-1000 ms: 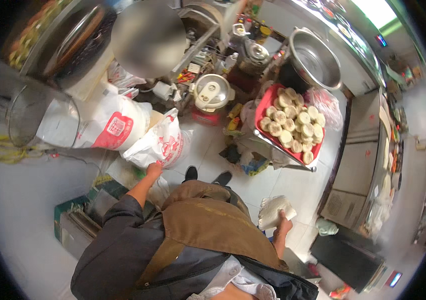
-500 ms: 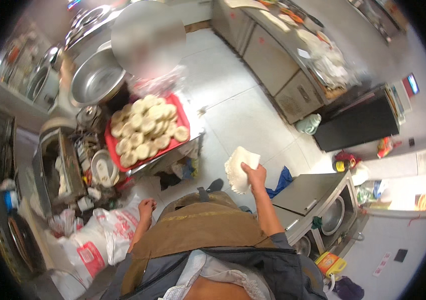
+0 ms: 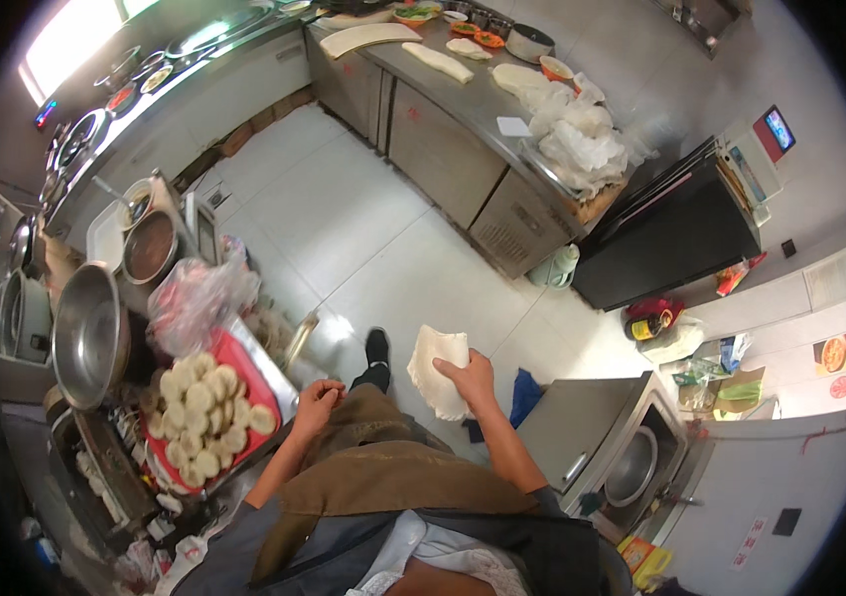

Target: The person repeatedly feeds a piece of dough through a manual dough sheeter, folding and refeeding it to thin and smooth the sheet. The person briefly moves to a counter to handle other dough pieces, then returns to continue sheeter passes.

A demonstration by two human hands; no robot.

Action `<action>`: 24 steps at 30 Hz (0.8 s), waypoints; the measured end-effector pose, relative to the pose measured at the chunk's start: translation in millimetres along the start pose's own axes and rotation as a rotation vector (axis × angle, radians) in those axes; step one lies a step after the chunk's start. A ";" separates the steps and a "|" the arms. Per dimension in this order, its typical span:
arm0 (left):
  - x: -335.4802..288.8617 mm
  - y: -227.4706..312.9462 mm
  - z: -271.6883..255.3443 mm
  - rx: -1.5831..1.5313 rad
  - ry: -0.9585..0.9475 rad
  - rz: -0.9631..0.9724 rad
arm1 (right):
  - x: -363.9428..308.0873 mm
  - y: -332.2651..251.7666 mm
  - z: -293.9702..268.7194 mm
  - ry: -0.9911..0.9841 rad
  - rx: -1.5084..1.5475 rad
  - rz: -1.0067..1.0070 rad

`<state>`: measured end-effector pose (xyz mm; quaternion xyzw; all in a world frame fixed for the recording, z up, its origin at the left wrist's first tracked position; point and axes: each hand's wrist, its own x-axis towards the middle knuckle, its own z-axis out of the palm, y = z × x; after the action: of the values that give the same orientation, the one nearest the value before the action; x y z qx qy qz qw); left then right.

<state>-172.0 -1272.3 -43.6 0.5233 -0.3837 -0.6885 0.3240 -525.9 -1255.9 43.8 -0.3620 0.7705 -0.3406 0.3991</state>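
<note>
Pale sheet is held in the right hand, above the tiled floor and in front of the body; the right grip is clamped on its right edge, thumb laid across the face. Colour: off-white. Form: flat, roughly oblong, outer edge uneven; material cannot be told. Left hand: fingers curled, held near the tray's side; whether this grip is fully together cannot be told.

Red tray is heaped with round, pale breads, some overlapping. Beyond it, a clear plastic bag is seen, its contents unclear. A wide metal pot is tilted in view, bare inner wall exposed. A smaller pan is filled with something brown.

To the right, a round metal basin is seated in the sink. On the far counter, orange bowls of food, long pale slabs and crumpled white bags are set out.
</note>
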 end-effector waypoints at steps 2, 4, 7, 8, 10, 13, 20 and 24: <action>70.4 12.4 14.8 0.063 -0.018 0.000 | 43.1 -15.2 -13.8 0.001 -0.040 -0.039; 131.3 37.9 34.6 0.036 -0.042 0.029 | 90.2 -47.2 -29.0 0.002 -0.093 -0.105; 207.4 86.4 54.9 -0.009 0.083 0.048 | 145.1 -96.6 -47.9 0.013 -0.281 -0.068; 227.2 102.9 60.3 0.008 0.102 0.040 | 164.8 -115.3 -55.7 0.017 -0.290 -0.100; 266.3 136.0 68.9 0.014 0.059 0.042 | 198.9 -150.0 -74.1 0.019 -0.302 -0.141; 316.8 194.9 76.4 0.087 0.009 0.046 | 265.8 -196.4 -99.4 -0.014 -0.054 -0.170; 455.5 272.7 98.7 0.091 0.021 0.077 | 466.9 -323.5 -177.7 0.189 -0.067 -0.331; 539.1 310.7 117.4 0.071 0.112 0.045 | 590.2 -362.3 -181.8 0.413 -0.385 -0.560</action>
<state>-402.7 -1861.1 -10.0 0.5633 -0.4008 -0.6367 0.3417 -826.3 -1886.0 202.9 -0.5503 0.7558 -0.3511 0.0523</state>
